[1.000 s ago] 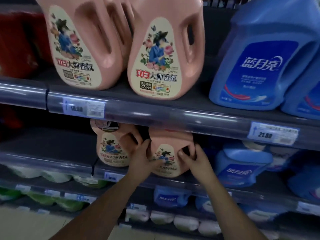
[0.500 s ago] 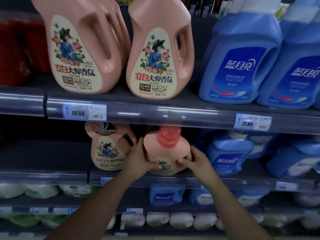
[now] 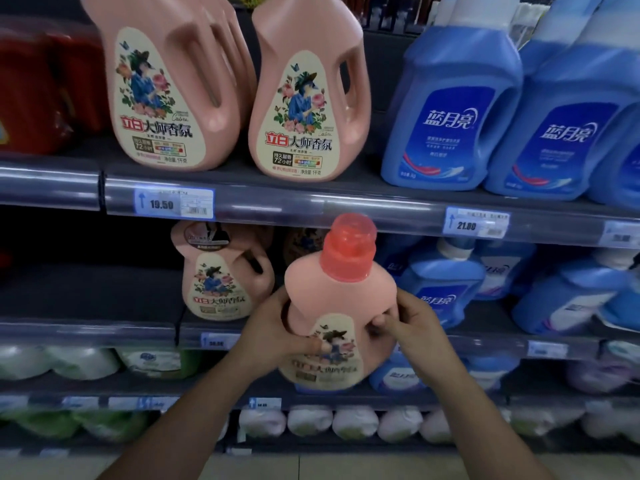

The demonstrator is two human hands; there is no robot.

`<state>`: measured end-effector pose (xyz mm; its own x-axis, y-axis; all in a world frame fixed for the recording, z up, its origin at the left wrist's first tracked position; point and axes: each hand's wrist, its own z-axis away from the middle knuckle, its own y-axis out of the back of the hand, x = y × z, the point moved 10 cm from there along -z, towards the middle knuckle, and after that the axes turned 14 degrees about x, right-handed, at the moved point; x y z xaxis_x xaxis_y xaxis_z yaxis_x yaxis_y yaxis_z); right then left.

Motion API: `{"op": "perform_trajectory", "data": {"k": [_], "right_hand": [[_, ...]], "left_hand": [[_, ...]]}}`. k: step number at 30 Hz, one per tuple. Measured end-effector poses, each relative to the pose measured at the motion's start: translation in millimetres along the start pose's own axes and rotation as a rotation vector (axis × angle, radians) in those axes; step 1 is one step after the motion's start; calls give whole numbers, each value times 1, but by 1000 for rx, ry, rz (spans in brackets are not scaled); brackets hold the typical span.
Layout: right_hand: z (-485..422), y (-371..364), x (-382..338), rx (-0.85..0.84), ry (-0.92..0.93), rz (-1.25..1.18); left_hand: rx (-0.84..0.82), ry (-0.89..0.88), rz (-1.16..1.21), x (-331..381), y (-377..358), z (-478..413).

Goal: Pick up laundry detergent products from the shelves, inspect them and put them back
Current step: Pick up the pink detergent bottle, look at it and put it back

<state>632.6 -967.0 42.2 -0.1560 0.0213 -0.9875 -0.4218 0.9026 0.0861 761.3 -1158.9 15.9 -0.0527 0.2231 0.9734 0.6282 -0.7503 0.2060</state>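
A pink detergent bottle with a red cap and a cream floral label is held in front of the second shelf, tilted with its cap toward me. My left hand grips its left side, thumb across the label. On the bottle's right side, my right hand holds it by the handle. A matching pink bottle stands on the second shelf just left of it.
Two large pink bottles and blue detergent bottles stand on the upper shelf. More blue bottles fill the second shelf to the right. Soft refill packs line the lower shelves. Dark bare shelf space lies at left.
Both hands have pulled the pink bottle out from the second shelf toward me and tipped it, so the red cap now shows in front of the shelf edge.
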Motion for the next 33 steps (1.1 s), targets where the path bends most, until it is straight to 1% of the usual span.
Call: {"op": "perform_trajectory", "data": {"k": [3, 7, 11, 15, 18, 21, 23, 27, 28, 31, 33], "right_hand": [[22, 15, 4, 15, -38, -40], [54, 43, 11, 4, -72, -34], [93, 63, 28, -23, -131, -148], [122, 76, 34, 29, -194, -257], [134, 86, 28, 17, -203, -387], [144, 94, 8, -11, -147, -464], [148, 100, -3, 14, -143, -502], [147, 112, -31, 51, -143, -592], [144, 114, -40, 43, -125, -598], [134, 117, -62, 15, -80, -568], [128, 117, -69, 38, -103, -557]], "left_hand": [[10, 75, 81, 5, -13, 40], [68, 182, 157, 9, -32, 88], [114, 239, 169, 16, -48, 130], [152, 216, 140, 27, -57, 167], [173, 183, 128, 41, -57, 187], [127, 136, 107, 61, -59, 199], [113, 118, 129, 72, -54, 203], [-35, 104, 210, 86, -51, 220], [-37, 86, 219, 89, -50, 223], [40, 18, 253, 99, -48, 228], [90, -16, 266, 107, -48, 230]]}}
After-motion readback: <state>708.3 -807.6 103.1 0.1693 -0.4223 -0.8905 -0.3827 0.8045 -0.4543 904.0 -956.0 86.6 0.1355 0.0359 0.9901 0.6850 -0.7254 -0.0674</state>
